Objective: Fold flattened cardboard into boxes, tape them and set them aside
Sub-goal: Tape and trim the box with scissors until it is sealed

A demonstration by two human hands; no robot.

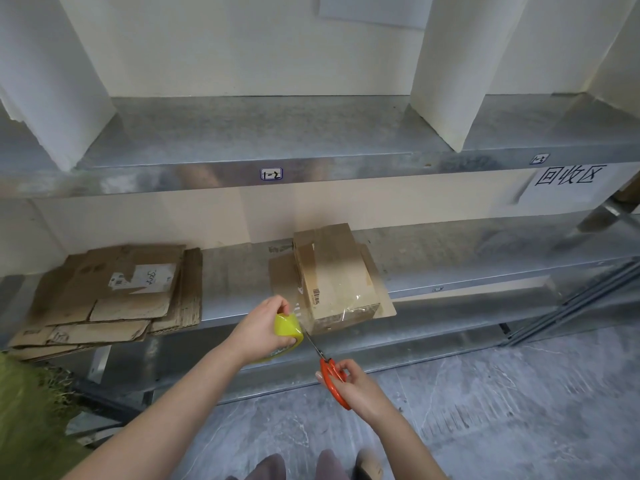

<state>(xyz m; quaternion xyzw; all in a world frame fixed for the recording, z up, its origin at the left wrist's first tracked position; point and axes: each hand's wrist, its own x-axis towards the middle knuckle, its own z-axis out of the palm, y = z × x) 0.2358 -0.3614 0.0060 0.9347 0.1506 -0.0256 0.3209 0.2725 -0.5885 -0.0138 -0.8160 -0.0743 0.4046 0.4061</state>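
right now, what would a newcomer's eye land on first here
The bright colours near the centre: the left hand grips a yellow tape roll just in front of a folded cardboard box on the lower shelf. The right hand holds orange scissors, blades pointing up towards the spot between roll and box. Further left on the same shelf lies a stack of flattened cardboard.

Flattened cardboard (114,292) left of box (337,277)
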